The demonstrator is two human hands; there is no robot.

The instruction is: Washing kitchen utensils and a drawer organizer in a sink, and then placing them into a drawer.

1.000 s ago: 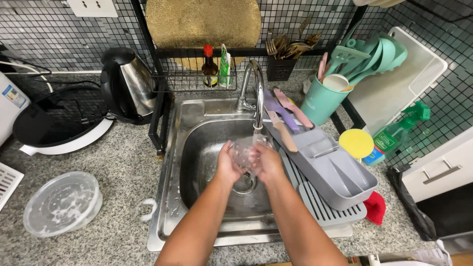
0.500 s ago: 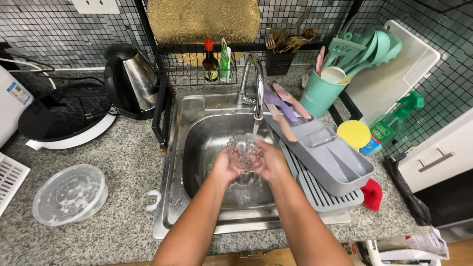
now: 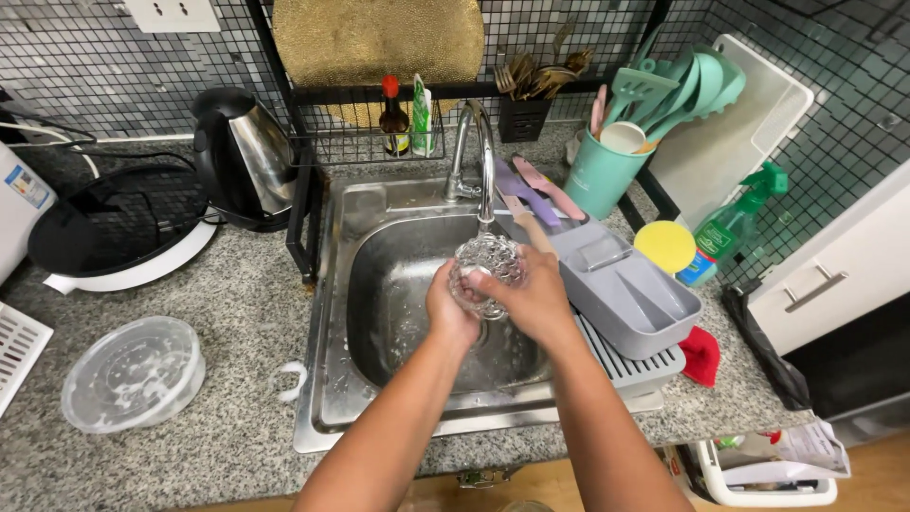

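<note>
At the far left edge of the frame a white slatted rack [image 3: 17, 353] is lying on the speckled granite table [image 3: 237, 313], and just right of it, in the lower left, a clear plastic lid [image 3: 133, 374] is sitting flat with soap spots on it. Above that, in the upper left, a round black-and-white appliance [image 3: 118, 228] is resting near a black and steel kettle [image 3: 242, 156].

In the middle of the frame the steel sink [image 3: 379, 284] is taking water from the curved faucet [image 3: 474, 142], which is running onto a clear, bumpy glass [image 3: 488, 270] held over the basin. The left hand [image 3: 450, 308] is cupping the glass from the lower left and the right hand [image 3: 536, 299] is wrapping it from the right, so both hands are closed on the glass and pressed close together; whether the fingers of one reach inside it is hard to tell through the wet glass. Behind the faucet a wire shelf is carrying a dark bottle [image 3: 393, 118] with a red cap and a green-and-white tube [image 3: 422, 114].

Right of the sink a grey drainer tray [image 3: 626, 289] is lying on a ribbed mat, with a yellow sponge [image 3: 665, 245] beside it and a red cloth [image 3: 701, 356] below. In the upper right a teal utensil cup [image 3: 602, 175] is standing before a white cutting board [image 3: 749, 133], and a green spray bottle [image 3: 730, 223] is leaning near the edge.
</note>
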